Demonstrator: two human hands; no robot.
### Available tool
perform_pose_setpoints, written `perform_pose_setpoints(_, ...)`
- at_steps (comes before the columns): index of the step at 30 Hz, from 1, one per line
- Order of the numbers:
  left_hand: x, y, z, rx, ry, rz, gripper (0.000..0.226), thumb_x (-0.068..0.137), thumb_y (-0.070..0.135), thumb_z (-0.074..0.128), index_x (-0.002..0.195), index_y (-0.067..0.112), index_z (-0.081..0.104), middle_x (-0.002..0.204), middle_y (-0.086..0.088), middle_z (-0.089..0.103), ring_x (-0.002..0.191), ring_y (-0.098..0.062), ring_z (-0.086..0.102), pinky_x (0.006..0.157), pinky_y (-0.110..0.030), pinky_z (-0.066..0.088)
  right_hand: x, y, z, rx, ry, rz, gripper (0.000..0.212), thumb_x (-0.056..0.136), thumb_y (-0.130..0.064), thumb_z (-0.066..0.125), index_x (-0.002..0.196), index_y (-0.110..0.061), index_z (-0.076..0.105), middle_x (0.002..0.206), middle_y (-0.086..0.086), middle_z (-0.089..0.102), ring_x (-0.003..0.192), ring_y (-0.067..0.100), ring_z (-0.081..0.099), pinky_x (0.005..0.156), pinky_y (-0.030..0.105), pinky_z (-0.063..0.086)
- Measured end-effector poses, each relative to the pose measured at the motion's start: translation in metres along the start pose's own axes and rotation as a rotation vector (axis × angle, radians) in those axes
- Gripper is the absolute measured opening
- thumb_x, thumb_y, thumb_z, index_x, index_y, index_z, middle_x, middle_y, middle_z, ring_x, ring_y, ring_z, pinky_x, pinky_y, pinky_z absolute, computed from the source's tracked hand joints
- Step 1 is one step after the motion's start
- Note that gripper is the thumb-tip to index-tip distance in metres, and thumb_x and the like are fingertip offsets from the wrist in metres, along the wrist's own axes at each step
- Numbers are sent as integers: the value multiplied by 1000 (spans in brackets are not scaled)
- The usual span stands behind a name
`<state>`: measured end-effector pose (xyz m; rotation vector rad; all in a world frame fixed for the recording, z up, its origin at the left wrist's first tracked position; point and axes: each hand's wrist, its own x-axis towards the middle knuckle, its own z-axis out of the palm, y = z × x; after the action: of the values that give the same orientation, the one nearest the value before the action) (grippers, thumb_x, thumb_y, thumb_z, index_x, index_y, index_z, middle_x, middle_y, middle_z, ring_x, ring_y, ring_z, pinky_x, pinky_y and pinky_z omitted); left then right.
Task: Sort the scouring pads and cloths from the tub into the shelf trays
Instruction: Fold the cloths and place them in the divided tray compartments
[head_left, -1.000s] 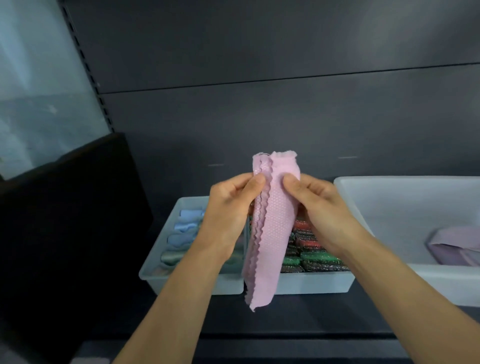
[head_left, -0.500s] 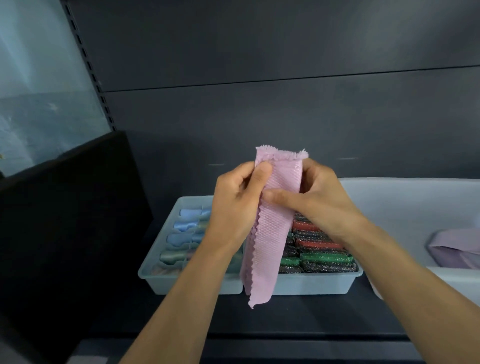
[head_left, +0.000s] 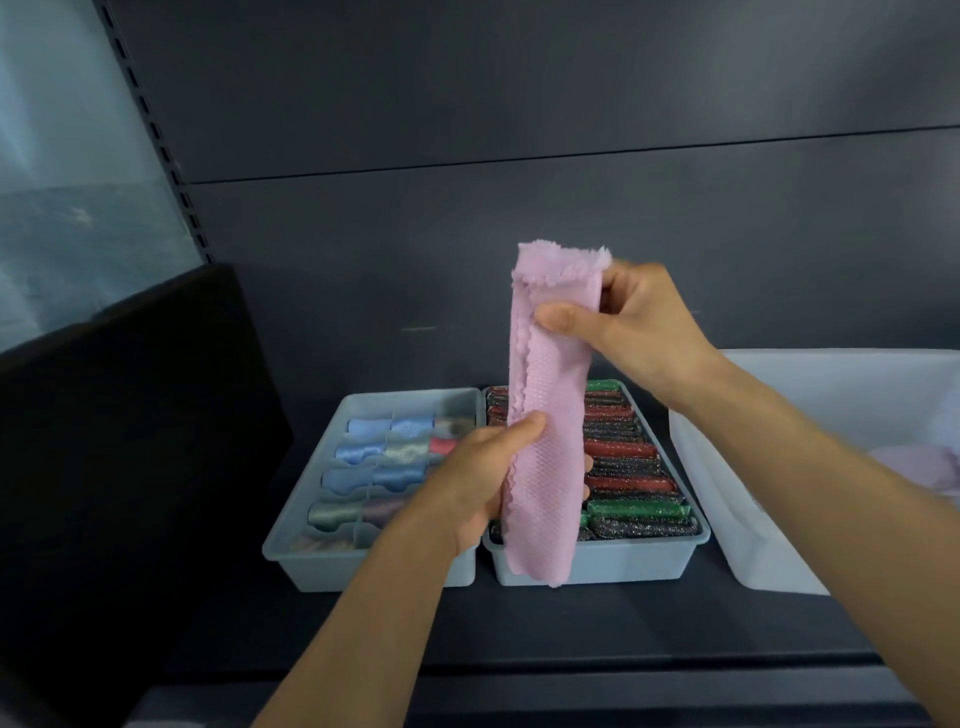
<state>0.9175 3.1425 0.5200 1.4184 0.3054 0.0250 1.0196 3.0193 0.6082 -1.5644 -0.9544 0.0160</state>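
A pink textured cloth (head_left: 548, 395), folded into a long strip, hangs upright in front of the shelf trays. My right hand (head_left: 631, 327) pinches its upper part. My left hand (head_left: 480, 478) grips its lower half, thumb on the front. Behind it on the dark shelf stand two grey trays: the left tray (head_left: 374, 564) holds rolled blue, grey and pink cloths in compartments, and the right tray (head_left: 613, 564) holds rows of red, green and dark glittery scouring pads (head_left: 634, 478). The white tub (head_left: 727, 509) at the right holds a lilac cloth (head_left: 919, 462).
A black panel (head_left: 119, 441) rises at the left of the shelf. The dark shelf back wall (head_left: 519, 208) stands close behind the trays. The shelf's front edge (head_left: 571, 670) runs below my forearms.
My left hand has slid down from the cloth's top to its lower half. My right hand stays near the top. The view has moved closer to the trays.
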Motion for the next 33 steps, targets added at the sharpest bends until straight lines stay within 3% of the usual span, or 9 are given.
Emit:
perform_pose_setpoints(4, 7, 5, -4, -313, 30, -150, 46, 99, 35, 35, 114, 4, 65, 91, -15, 74, 79, -26, 72, 82, -33, 54, -25, 23, 8, -103, -186, -135, 12, 72, -5, 78, 81, -11, 73, 76, -2, 71, 67, 11, 65, 64, 23, 54)
perform_pose_setpoints(6, 10, 8, -8, -423, 63, -188, 55, 98, 45, 30, 102, 5, 67, 84, -15, 73, 72, -23, 71, 77, -32, 52, -40, 42, 13, -262, -249, -177, 22, 68, -6, 78, 84, -21, 75, 82, -4, 73, 76, 14, 68, 71, 37, 56)
perform_pose_setpoints(9, 11, 10, -11, -513, 10, -231, 76, 91, 66, 33, 109, 1, 68, 98, -19, 71, 88, -28, 67, 87, -37, 50, -55, 60, 18, -365, -292, -258, 23, 70, -22, 78, 91, -28, 75, 93, -12, 74, 88, 11, 69, 73, 42, 55)
perform_pose_setpoints(14, 16, 7, -13, -355, 52, -218, 23, 97, 20, 46, 100, 5, 63, 79, -11, 70, 74, -22, 66, 72, -34, 53, -72, 67, 8, -604, -427, -335, 80, 55, -68, 75, 124, -29, 62, 133, -15, 58, 129, 3, 46, 108, 37, 39)
perform_pose_setpoints(18, 16, 5, -15, -347, 54, -237, 19, 97, 11, 43, 101, 3, 61, 73, -12, 70, 64, -22, 68, 60, -31, 57, -69, 81, 7, -960, -464, -555, 71, 73, -34, 75, 137, -30, 47, 143, -9, 47, 134, 11, 39, 108, 28, 31)
perform_pose_setpoints(20, 15, 1, -14, -330, 47, -226, 19, 98, 12, 45, 104, 1, 59, 80, -14, 69, 68, -22, 68, 65, -31, 58, -68, 81, 16, -774, -260, -560, 49, 73, -7, 60, 117, -29, 65, 121, -10, 64, 117, 11, 54, 95, 32, 43)
perform_pose_setpoints(24, 16, -8, -11, -202, 147, -27, 55, 96, 55, 40, 113, 11, 67, 113, -12, 69, 105, -29, 65, 103, -48, 44, -62, 58, 30, -38, -17, -14, 29, 86, -2, 61, 85, -30, 69, 78, -17, 70, 70, -1, 62, 61, 16, 46)
perform_pose_setpoints(28, 10, -10, -4, -119, 161, 101, 94, 71, 89, 28, 115, 17, 69, 111, -12, 71, 111, -26, 64, 103, -42, 45, -53, 56, 37, 266, 16, 302, 15, 93, -7, 58, 80, -12, 64, 59, -13, 63, 53, -1, 56, 48, 13, 42)
perform_pose_setpoints(33, 5, -15, 11, 109, 331, 392, 27, 98, 44, 47, 111, 27, 63, 101, -2, 71, 92, -13, 69, 77, -26, 57, -54, 57, 54, 317, 7, 350, 17, 99, -22, 50, 106, -17, 64, 87, -6, 71, 78, 7, 68, 62, 18, 51)
